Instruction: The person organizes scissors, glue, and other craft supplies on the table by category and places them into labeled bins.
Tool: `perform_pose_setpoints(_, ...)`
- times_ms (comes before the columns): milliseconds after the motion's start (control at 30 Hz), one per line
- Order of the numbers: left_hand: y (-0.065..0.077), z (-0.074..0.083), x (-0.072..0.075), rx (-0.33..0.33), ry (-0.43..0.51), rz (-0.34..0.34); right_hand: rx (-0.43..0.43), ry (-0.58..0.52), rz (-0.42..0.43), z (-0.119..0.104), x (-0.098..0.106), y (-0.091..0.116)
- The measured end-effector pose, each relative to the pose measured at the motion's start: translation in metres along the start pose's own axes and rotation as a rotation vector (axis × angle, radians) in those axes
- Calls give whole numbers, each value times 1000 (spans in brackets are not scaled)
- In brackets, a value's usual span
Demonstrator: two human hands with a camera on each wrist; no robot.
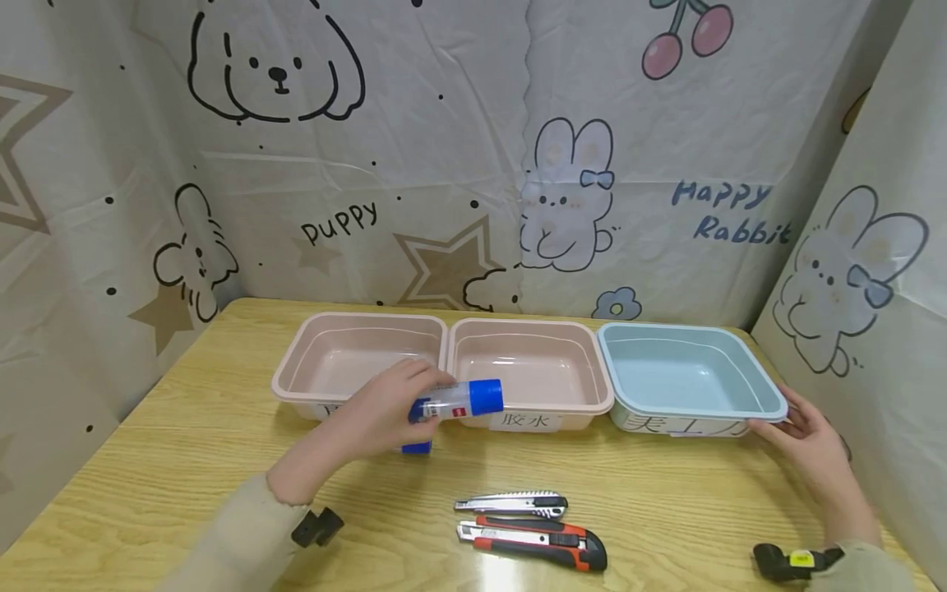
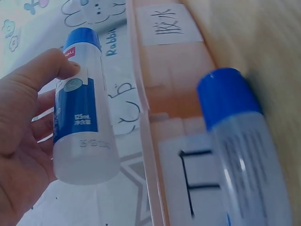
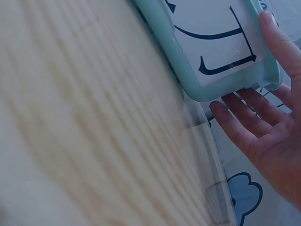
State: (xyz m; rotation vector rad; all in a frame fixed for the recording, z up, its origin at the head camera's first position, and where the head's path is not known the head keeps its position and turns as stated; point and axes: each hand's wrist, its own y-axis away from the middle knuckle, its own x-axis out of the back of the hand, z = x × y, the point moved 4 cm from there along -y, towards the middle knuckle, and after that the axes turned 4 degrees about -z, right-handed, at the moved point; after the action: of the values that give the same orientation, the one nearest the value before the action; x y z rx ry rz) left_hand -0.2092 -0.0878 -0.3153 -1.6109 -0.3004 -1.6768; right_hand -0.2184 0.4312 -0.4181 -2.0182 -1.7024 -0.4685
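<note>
The left hand (image 1: pixel 385 407) has its grip wrapped round a clear glue bottle (image 2: pixel 77 113), thumb across the label, fingers round the far side, and it's up off the tabletop (image 1: pixel 148 477) with its blue cap to the right, showing against the front left corner of the middle pink bin (image 1: pixel 528 324)! Just below that hand, a second glue bottle (image 2: pixel 249 155), largely hidden in the head view, appears to lie on its side in front of the left pink bin (image 1: pixel 370 318). Across to the right hand (image 1: pixel 810 440), and this grip is wide and relaxed at the front right corner of the blue bin (image 1: pixel 691 374), thumb at the front, fingers stretched along the end. Three bins in a row, pink, pink, blue, the middle one labelled 胶水. Nearer the person, two blades side by side: the slim silver utility knife (image 1: pixel 510 504) behind, the bulkier red and black utility knife (image 1: pixel 533 543) in front, both with blade ends to the left. And hanging behind it all, a pale printed cloth (image 1: pixel 414 148), puppy to the left, rabbits to the right, "Happy Rabbit" lettered in blue
</note>
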Motion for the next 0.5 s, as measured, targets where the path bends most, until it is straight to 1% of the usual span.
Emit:
perform_pose_setpoints(67,-9,0,-1,9,7,10,-22,21,14,3,1,-1)
perform_pose_setpoints(133,-18,0,-2,22,25,15,-62,25,41,8,1,-3)
perform_pose_setpoints(267,-35,1,-6,31,50,6,-83,23,49,12,0,-4)
perform_pose_setpoints(367,-46,2,-11,17,55,-5,-65,18,34,12,-1,-3)
perform_pose_setpoints(500,-63,4,-17,-13,57,-16,-89,9,54,18,-1,-5)
